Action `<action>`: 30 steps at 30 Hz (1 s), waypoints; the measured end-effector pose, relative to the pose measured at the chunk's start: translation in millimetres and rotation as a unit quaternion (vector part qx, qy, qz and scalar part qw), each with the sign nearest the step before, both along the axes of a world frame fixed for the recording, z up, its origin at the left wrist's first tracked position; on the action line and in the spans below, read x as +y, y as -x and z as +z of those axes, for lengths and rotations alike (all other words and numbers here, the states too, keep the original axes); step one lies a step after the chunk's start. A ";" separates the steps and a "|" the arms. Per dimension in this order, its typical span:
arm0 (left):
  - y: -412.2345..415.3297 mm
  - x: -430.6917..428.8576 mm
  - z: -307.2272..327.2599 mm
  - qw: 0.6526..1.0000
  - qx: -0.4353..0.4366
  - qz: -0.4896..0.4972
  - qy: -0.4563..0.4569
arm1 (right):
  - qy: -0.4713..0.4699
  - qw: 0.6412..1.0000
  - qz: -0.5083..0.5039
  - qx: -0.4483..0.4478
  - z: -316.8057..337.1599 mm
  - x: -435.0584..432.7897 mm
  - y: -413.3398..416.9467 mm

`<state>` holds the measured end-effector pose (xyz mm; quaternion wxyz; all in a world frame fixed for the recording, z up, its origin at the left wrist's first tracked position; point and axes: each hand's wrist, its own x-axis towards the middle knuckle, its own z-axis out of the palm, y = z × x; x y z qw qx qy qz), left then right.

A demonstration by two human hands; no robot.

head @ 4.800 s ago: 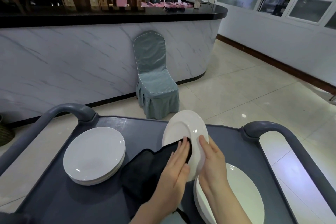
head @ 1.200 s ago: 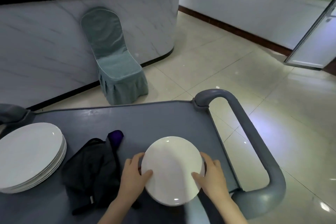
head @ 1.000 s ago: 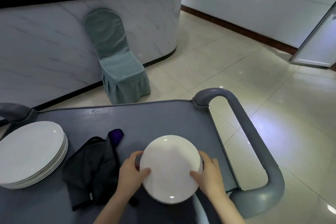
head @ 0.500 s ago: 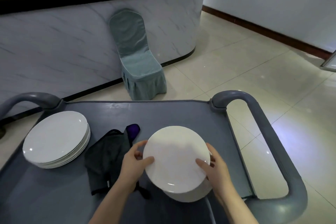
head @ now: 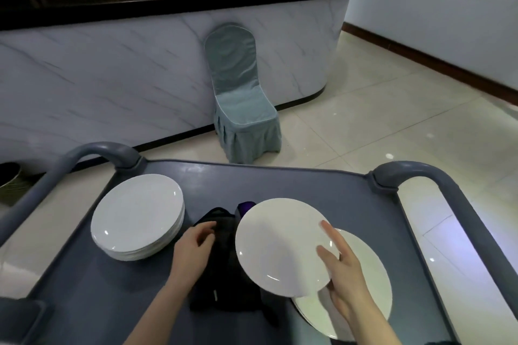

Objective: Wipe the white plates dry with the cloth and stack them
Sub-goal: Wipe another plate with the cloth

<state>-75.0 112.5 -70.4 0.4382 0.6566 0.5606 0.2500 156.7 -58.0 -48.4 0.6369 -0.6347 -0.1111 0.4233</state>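
My right hand (head: 346,274) holds one white plate (head: 280,244) by its near right rim, thumb on the upper face and the other fingers mostly hidden beneath. The plate is lifted clear and tilted, its face turned up and a little to my left. It hangs partly over the right stack (head: 372,269), which sits on the cart (head: 280,179) under my wrist. The black cloth (head: 227,283) lies crumpled just to the left of the plate, between the two piles, and the plate's left edge overhangs it. My left hand (head: 193,246) is the nearer one: it rests on the cloth's left side with fingers curled, though I cannot tell whether they have pinched the fabric. I judge the wipe comes next, so the cloth must rise to the right to meet the plate's face. The left stack (head: 137,216) stands at the cart's far left, apart from the cloth, and looks like the pile for dried plates.
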 end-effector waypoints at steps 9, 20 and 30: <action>14.9 52.0 -51.6 0.906 0.339 -0.224 -0.120 | 0.015 1.000 -0.004 -0.006 3.2 12.1 26.6; -4.8 81.8 -17.0 0.989 0.104 -0.097 0.045 | 0.035 0.997 -0.060 -0.023 6.3 23.0 39.3; -27.0 26.2 92.7 0.940 -0.250 -0.231 0.039 | 0.021 0.995 -0.070 -0.064 17.3 50.4 51.6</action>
